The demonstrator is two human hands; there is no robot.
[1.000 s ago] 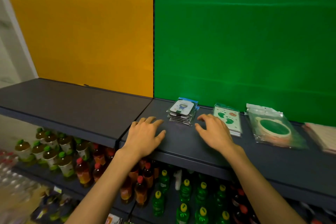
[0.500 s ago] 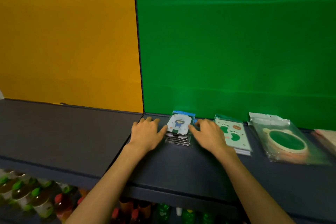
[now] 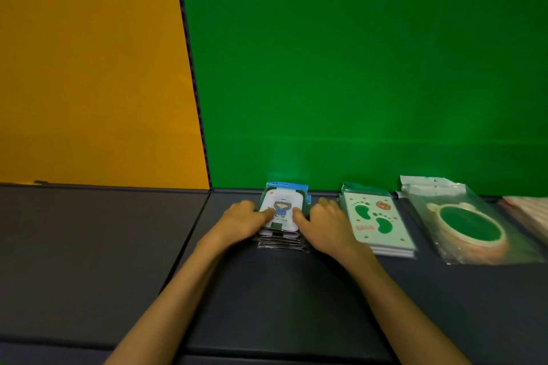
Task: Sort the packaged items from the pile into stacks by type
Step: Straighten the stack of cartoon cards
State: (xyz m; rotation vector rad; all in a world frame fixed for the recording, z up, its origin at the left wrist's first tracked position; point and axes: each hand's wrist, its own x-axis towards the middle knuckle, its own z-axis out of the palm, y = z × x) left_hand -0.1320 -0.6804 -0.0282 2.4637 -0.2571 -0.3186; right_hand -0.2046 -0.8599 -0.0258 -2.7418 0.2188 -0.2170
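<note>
Both hands flank 1 stack of small cartoon packets (image 3: 281, 213) on the dark shelf (image 3: 103, 246), close against the green wall panel (image 3: 355, 68). The left hand (image 3: 243, 221) presses on the stack's left edge and the right hand (image 3: 323, 221) on its right edge, thumbs lying on the top packet's face. The hands are not curled closed around anything; they are pushed in from opposite sides, so the stack sits clamped between them. This looks like squaring up: the lower packets fan out toward the shelf's front edge, and side pressure would line them up.

The stack's long axis runs from the shelf's front toward the wall, with the blue header end at the wall and the printed figure upright as seen from the front.

To the right, just beside the right hand, lies a stack of footprint packets (image 3: 375, 221), long axis also front to back, slightly angled. Further right sits a clear bag with a round green item (image 3: 471, 225), and a pale packet (image 3: 530, 216) is cut off at the frame edge. The 4 kinds lie apart in a row, so sorting seems nearly done.
</note>
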